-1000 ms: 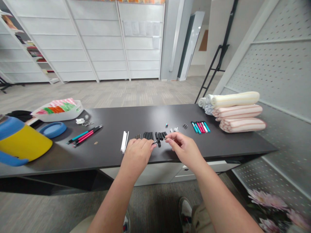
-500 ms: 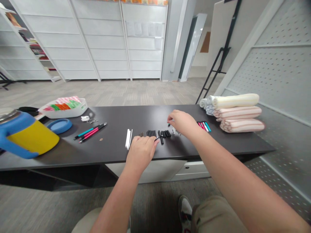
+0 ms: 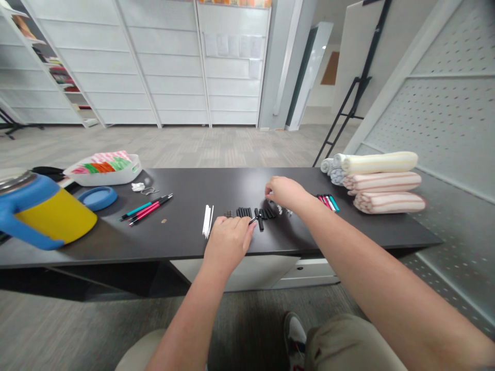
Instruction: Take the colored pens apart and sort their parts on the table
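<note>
My left hand rests near the front of the black table, fingers closed on a small black pen part with a silvery tip. A row of black pen barrels lies just beyond it. My right hand reaches past the barrels, fingers curled in a pinch over tiny parts by some small white pieces; what it pinches is hidden. White refill rods lie to the left of my left hand.
Finished teal and pink pens lie left of centre, more pens on the right beside rolled towels. A blue and yellow jug, a blue lid and a white tray stand at the left.
My right hand left the spot beside my left hand and reached farther back over the small parts. My left hand stayed on the black part.
</note>
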The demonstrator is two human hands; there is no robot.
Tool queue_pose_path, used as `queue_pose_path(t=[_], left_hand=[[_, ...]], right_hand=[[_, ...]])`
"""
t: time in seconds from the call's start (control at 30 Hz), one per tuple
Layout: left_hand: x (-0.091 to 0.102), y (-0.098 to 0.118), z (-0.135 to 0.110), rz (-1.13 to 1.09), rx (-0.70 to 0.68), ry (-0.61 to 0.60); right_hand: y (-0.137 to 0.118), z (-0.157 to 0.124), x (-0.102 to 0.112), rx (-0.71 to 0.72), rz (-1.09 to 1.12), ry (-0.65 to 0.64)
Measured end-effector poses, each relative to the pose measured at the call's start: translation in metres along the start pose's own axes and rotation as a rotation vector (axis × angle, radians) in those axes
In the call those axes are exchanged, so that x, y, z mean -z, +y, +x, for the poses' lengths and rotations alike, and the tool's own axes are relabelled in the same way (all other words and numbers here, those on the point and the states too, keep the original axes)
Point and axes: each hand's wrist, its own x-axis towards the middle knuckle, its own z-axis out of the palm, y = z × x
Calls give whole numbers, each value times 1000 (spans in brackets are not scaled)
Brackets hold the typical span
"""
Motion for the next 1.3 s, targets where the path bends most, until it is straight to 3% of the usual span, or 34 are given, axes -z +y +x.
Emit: queue_pose_path(t=[0.27, 0.33, 0.43, 0.53, 0.6, 0.73, 0.87, 1.1, 1.3], left_hand=[[0, -1, 0, 2, 4, -3], [0, -1, 0, -1, 4, -1], [0, -2, 0, -5, 2, -1], [1, -2, 1, -20, -6, 20], [4, -2, 1, -60, 17, 73], [16, 3, 1, -347, 265, 173], [17, 7, 4, -762, 518, 206], [-3, 1, 9, -1197, 564, 238], [0, 2, 12, -1423, 661, 283]], right_hand=[[7, -5, 1, -22, 23, 38], [7, -15, 7, -43, 53, 102], [-3, -41, 13, -78, 195, 310], [-23, -76, 5, -63, 378, 468], [-38, -97, -6, -72, 521, 502], [-59, -119, -28, 24, 774, 345], [-65, -119, -35, 154, 849, 197], [-65, -112, -35, 184, 775, 157], [-58, -112, -34, 188, 991, 93]])
